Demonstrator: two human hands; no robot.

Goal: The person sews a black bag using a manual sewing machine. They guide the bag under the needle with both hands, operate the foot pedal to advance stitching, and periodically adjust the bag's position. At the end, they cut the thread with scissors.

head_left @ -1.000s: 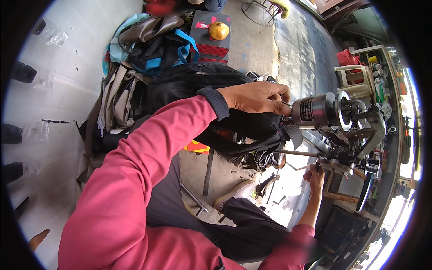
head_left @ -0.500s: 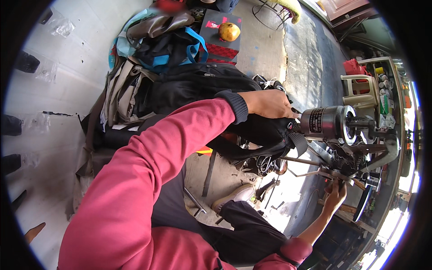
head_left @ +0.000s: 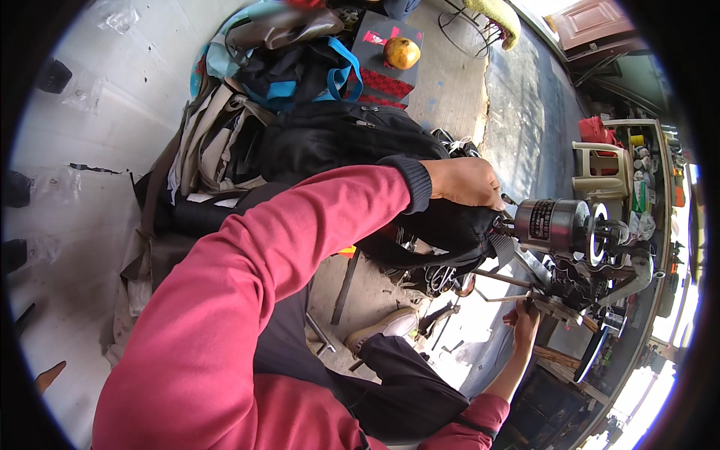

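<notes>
A metal machine [head_left: 559, 229] with a silver cylinder, a plated label, a bright wheel and curved arms stands at the right. My left hand [head_left: 469, 184] reaches over a black bag [head_left: 315, 142] to the small fittings left of the cylinder, its fingers closed on a small part that I cannot make out. Below, my right hand [head_left: 525, 319] is closed round a part low on the machine, near a flat metal plate [head_left: 559, 309]; its fingers partly hide that part. The bag’s straps lie close beside the machine’s left end.
Piled bags [head_left: 300, 67] and dark boxes [head_left: 371, 56] bearing a yellow-red fruit [head_left: 401, 52] lie behind. A wire stool [head_left: 491, 26], a cream plastic chair [head_left: 600, 180] and cluttered shelves [head_left: 645, 135] are farther back. My shoe [head_left: 382, 330] rests among loose metal pieces on the floor.
The machine and my left hand appear farther right and lower, partly from a shift of view. My right hand swung right, then back left, staying low on the machine.
</notes>
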